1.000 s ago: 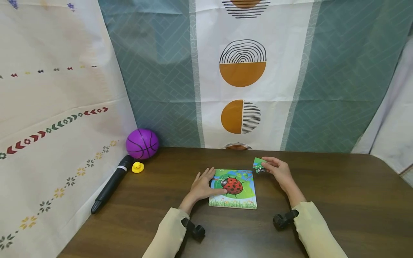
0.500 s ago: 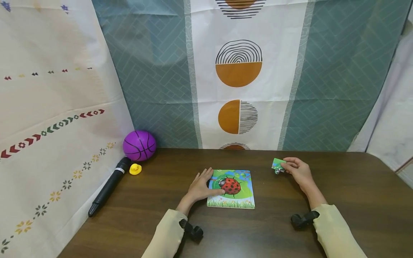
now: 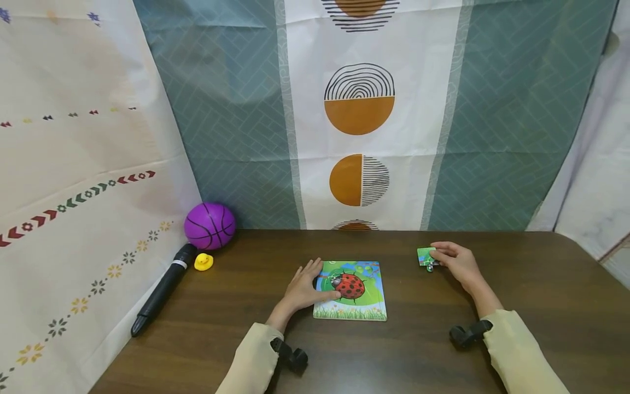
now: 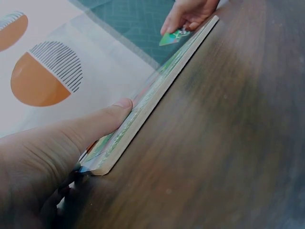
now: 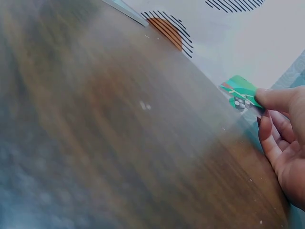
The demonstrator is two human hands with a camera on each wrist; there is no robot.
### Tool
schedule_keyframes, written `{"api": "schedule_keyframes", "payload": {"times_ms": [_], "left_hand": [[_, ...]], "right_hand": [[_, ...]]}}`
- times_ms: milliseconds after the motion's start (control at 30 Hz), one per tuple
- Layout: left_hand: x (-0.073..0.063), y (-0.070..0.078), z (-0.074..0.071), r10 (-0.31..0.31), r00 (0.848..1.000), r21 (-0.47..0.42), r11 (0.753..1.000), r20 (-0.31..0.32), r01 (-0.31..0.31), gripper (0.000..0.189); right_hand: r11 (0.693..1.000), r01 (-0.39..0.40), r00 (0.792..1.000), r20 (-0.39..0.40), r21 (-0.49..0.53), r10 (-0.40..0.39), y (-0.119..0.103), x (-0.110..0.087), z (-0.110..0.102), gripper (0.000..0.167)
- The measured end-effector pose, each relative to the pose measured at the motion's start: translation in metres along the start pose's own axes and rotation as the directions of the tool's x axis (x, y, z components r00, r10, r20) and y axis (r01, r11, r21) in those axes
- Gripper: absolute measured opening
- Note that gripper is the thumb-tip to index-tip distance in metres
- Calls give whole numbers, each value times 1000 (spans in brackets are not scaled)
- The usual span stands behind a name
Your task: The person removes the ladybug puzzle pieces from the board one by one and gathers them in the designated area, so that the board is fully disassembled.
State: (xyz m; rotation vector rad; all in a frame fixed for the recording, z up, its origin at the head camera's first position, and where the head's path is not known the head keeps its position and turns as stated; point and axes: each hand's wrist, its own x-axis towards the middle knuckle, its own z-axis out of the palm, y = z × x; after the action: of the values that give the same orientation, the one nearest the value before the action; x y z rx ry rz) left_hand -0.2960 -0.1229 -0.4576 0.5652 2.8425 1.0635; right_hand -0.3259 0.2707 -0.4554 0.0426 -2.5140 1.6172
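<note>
A square ladybug puzzle [image 3: 350, 290] lies flat on the brown table. My left hand [image 3: 301, 289] rests at its left side, the fingers stretched along the left edge and the thumb laid over the picture. In the left wrist view the thumb [image 4: 112, 117] presses on the top face near the board's corner; the other fingers are mostly hidden. Off to the right, my right hand [image 3: 458, 264] pinches a small green puzzle piece [image 3: 426, 257] between thumb and fingers. The right wrist view shows part of the ladybug's head on this puzzle piece [image 5: 240, 94], held above the table.
A purple ball [image 3: 210, 226] sits at the back left against the cloth. Beside it are a yellow rubber duck [image 3: 203, 261] and a black microphone [image 3: 163, 290] along the left table edge. A patterned curtain [image 3: 359, 164] hangs behind the table [image 3: 384, 355].
My right hand has carried the puzzle piece rightward, away from the board, and the piece has turned slightly. The left hand has stayed on the puzzle. The head view has shifted a little.
</note>
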Motion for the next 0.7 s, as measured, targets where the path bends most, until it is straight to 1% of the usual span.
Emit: {"api": "schedule_keyframes", "payload": {"times_ms": [167,267,467,600,700], "left_hand": [[1,-1,1,6,1000,16,1000,-7,-6,96],[1,-2,1,9,1000,15,1000,-9,-9,96],[0,-5,3,9,1000,19,1000,-13,-9,96],[0,-4,3,17,1000,18,1000,-15,-17,96],[1,-3,3,23,1000,17,1000,-12,-23,97]], "right_hand": [[1000,1,999,-48,-29,-2,1,0,2,45],[997,-6,997,-77,-80,-1,2,0,4,42],[985,21,991,-128,-173,-43,8,1,7,38],[979,30,986,-153,-200,-61,9,1,6,36],[977,14,986,-161,-214,-50,8,1,5,36]]}}
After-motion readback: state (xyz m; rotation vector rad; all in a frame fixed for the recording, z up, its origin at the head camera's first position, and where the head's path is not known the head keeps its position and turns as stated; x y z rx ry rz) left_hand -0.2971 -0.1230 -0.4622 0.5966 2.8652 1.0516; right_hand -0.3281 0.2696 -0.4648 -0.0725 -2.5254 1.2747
